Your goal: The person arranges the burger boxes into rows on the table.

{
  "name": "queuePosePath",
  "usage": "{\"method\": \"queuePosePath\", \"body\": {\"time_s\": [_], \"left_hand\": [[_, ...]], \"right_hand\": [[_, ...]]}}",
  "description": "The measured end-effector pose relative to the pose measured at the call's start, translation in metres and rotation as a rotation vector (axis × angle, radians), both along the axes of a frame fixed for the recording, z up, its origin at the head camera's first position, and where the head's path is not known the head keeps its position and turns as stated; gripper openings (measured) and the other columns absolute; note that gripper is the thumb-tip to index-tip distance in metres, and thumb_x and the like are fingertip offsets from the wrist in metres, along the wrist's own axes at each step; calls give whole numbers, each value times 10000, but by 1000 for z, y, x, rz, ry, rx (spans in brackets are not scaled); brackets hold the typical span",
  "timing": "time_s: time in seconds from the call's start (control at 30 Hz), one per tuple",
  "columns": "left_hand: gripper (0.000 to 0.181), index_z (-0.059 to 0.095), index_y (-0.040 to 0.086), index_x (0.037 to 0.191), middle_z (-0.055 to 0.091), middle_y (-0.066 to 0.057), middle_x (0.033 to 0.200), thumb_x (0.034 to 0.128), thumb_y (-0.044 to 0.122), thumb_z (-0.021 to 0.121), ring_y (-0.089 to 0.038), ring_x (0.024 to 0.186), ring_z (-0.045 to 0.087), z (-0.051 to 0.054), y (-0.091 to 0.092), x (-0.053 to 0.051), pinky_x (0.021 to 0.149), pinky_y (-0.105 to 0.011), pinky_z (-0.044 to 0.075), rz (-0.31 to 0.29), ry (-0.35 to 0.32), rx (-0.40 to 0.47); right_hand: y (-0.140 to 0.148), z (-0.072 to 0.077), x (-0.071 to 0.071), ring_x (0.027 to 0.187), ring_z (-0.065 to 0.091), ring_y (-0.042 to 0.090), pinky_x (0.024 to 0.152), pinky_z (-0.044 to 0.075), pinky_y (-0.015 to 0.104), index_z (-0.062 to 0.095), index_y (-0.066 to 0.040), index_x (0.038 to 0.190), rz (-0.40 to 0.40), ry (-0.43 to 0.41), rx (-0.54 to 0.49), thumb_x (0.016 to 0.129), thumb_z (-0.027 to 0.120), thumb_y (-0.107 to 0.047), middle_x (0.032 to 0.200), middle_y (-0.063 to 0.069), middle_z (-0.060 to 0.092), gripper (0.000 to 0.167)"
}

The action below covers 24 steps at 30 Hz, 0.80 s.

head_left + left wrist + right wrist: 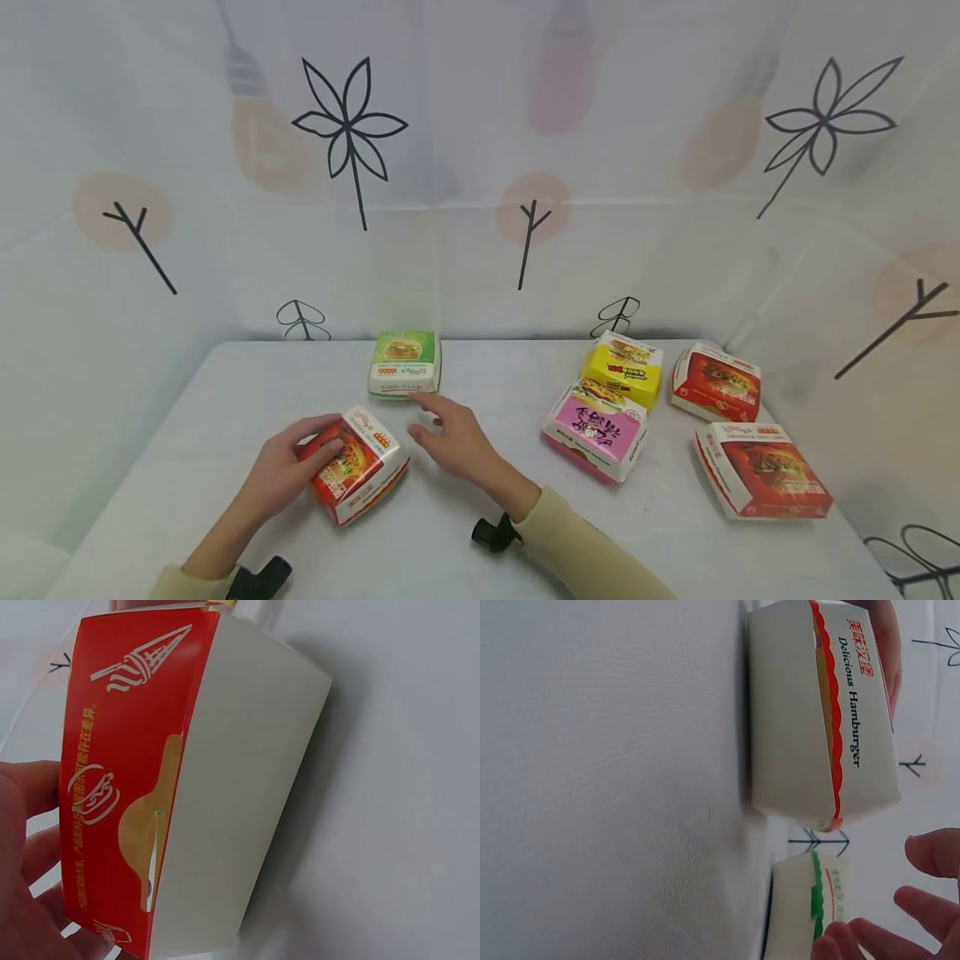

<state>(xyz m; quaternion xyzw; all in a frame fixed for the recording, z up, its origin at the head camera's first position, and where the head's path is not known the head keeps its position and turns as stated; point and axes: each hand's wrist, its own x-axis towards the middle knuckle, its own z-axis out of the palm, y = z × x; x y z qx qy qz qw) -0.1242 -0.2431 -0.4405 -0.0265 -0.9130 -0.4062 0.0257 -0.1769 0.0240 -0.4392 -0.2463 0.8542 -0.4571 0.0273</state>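
Observation:
My left hand [288, 467] grips a red-and-white hamburger box [356, 462], thumb on its top and fingers along the far left side. Its red side and plain white lower wall fill much of the left wrist view. My right hand [461, 442] is between that box and a green-and-white hamburger box [405, 364] at the back of the table. Its fingers are loosely extended and hold nothing. The index fingertip lies by the green box's front edge; I cannot tell whether it touches.
On the right of the table [480, 550], a yellow box [624, 367] stands behind a pink box [597, 427]. Further right are two red-and-white boxes, one at the back [717, 382] and one nearer [765, 471]. A patterned cloth [465, 267] hangs behind.

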Motion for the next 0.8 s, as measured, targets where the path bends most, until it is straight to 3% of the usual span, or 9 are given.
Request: {"method": "queuePosePath", "body": {"time_s": [0.4,0.63,0.8], "left_hand": [[494,625,160,1339,595,-88,1361,925,418,700,-320,1288,507,-10,29,-10,1000,-550,462,-32,49,67],[466,637,177,1331,612,-70,1343,924,393,708,-319,1280,517,-12,45,-15,998,-568,457,-63,96,65],[455,641,186,1327,614,-59,1341,922,380,715,-308,1272,524,-8,48,-14,997,-556,462,-66,92,64]], "right_hand": [[-2,3,3,1242,550,180,969,505,340,562,-216,1418,66,-34,-6,975,637,-368,1401,-6,568,474],[-2,4,1,1230,547,166,966,503,353,578,-207,1408,57,-41,20,959,654,-358,1401,-19,572,479],[-1,4,1,1225,548,166,976,497,379,583,-188,1404,57,-50,19,954,668,-307,1399,-20,576,474]]}}
